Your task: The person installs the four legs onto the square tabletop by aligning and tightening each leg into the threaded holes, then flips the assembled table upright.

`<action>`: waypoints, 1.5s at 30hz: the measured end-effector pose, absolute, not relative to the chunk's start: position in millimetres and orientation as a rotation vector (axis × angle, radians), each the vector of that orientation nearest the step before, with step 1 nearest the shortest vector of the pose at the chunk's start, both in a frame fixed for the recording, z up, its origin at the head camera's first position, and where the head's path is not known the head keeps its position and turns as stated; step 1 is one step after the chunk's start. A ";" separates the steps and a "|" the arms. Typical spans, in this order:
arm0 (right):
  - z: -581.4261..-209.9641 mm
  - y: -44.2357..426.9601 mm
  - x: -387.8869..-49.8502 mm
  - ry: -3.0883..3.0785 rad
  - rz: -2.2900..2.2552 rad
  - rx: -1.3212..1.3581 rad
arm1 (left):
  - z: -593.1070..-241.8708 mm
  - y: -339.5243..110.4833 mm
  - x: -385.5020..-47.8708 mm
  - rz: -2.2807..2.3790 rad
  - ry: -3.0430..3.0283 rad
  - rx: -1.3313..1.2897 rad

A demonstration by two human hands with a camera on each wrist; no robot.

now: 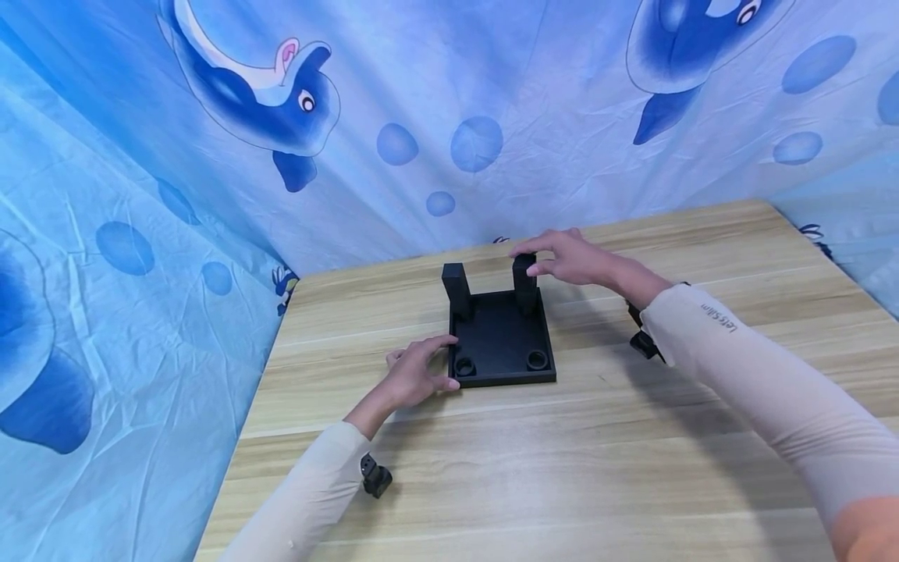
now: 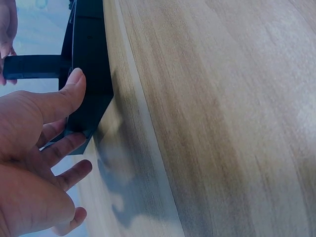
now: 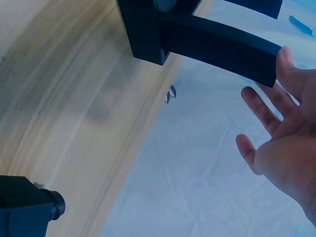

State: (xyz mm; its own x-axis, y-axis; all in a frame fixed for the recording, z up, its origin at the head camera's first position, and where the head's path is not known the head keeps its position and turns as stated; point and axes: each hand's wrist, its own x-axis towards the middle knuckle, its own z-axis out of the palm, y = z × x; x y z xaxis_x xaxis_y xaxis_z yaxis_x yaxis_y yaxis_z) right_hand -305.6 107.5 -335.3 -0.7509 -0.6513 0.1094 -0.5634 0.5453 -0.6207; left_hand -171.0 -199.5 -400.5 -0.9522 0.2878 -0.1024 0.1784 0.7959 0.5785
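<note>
Leg (image 1: 524, 293) at far right stands upright beneath the right hand (image 1: 570, 257), which pinches its top, while the left hand (image 1: 414, 375) grips the socketed base's (image 1: 502, 336) near-left corner

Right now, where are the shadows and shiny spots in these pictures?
In the head view, a soft shadow falls beside the right sleeve and a pale glare brightens the table; in the left wrist view, the left hand has a fingery shadow near it; in the right wrist view, a fuzzy dark patch smudges the table.
</note>
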 end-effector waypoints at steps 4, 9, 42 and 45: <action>-342.4 101.1 -303.4 2.749 -1.032 -0.981 | -400.6 -199.0 -171.5 0.878 2.797 0.361; -350.8 93.9 -302.5 2.814 -1.058 -0.889 | -400.4 -199.0 -172.6 0.879 2.797 0.371; -343.5 103.5 -301.0 2.969 -0.770 -1.260 | -400.7 -196.6 -173.5 0.895 2.809 0.355; -342.7 102.6 -299.5 2.974 -0.754 -1.245 | -401.1 -197.0 -174.6 0.897 2.801 0.357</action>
